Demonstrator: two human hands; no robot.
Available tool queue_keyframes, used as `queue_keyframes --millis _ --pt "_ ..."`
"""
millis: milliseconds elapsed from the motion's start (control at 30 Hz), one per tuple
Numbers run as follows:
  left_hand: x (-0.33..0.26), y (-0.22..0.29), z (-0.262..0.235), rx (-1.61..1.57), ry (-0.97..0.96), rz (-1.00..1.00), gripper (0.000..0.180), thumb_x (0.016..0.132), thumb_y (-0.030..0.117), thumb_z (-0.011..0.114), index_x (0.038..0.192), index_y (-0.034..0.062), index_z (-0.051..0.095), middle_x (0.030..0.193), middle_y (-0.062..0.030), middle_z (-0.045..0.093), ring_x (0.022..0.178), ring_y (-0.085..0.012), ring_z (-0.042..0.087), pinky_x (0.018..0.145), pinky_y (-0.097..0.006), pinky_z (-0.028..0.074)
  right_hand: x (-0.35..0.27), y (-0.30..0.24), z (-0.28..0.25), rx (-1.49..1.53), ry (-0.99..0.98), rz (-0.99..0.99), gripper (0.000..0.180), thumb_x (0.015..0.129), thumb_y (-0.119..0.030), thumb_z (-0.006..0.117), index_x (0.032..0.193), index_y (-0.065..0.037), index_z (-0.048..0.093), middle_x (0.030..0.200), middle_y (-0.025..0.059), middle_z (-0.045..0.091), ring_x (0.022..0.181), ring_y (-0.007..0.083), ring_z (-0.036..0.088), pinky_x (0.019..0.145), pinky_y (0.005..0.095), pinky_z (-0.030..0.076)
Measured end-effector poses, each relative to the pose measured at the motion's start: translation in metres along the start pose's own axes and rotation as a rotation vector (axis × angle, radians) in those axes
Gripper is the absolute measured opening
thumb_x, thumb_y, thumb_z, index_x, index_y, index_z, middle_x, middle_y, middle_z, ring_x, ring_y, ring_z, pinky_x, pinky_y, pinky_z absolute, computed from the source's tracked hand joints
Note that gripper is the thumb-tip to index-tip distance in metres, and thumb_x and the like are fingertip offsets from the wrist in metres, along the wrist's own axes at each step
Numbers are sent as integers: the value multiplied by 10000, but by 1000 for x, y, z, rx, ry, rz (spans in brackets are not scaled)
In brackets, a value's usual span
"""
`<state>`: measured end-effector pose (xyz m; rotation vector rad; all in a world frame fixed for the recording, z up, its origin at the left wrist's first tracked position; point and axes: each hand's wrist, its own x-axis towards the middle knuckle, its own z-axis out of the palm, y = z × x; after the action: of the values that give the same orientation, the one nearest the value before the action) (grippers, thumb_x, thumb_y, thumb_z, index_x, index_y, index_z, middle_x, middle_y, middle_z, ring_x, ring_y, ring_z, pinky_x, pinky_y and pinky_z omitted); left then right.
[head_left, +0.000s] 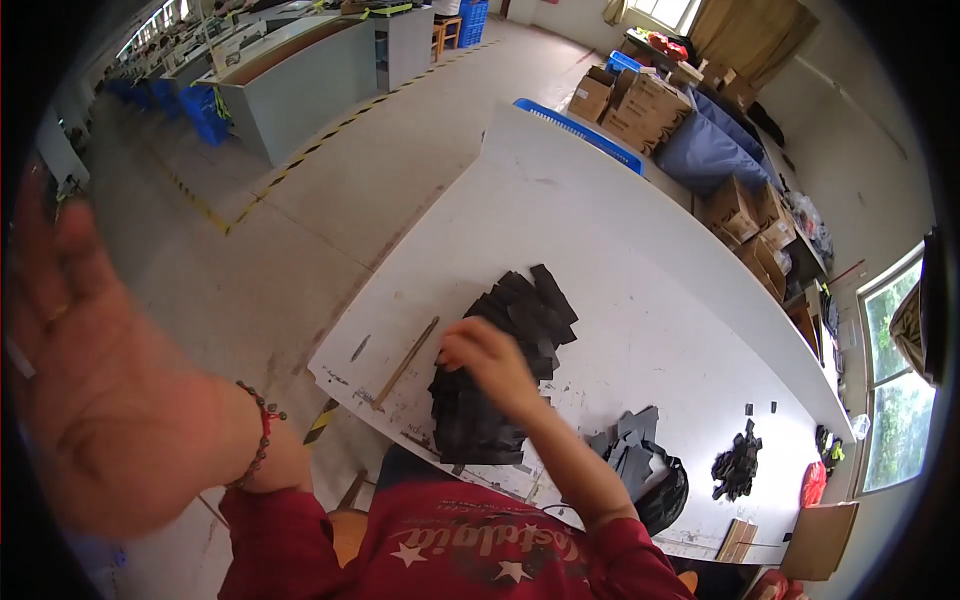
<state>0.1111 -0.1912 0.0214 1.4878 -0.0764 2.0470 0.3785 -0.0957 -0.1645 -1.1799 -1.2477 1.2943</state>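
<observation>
A spread pile of flat black strips [505, 360] lies on the white table [610, 230] in front of me. My right hand [490, 362] rests on top of this pile, fingers curled down onto the strips. My left hand [95, 400] is raised close to the camera at the far left, blurred, palm open with fingers apart, holding nothing. A beaded bracelet circles its wrist. I wear a red shirt with a printed front.
A thin wooden stick [405, 362] lies near the table's left edge. More black pieces [628, 440] and a small black heap [738, 465] sit to the right. Cardboard boxes [640, 105], a blue crate [580, 130] and grey workbenches [300, 75] stand beyond.
</observation>
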Motion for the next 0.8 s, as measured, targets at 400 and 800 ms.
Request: queue_keyframes --millis 400,800 --pt "-116 -242 -53 527 -375 -866 107 861 -1 595 952 -14 649 812 -89 658 713 -138 606 669 -253 481 113 364 122 -948 11 434 249 918 -234 533 920 -16 652 894 181 669 796 284 689 674 378 565" --pt "-125 -377 -9 431 -756 -756 123 825 24 656 947 27 664 835 -84 665 657 -166 608 595 -266 481 69 141 0 511 78 540 234 930 -215 553 1079 -36 559 811 111 631 625 172 646 545 266 516"
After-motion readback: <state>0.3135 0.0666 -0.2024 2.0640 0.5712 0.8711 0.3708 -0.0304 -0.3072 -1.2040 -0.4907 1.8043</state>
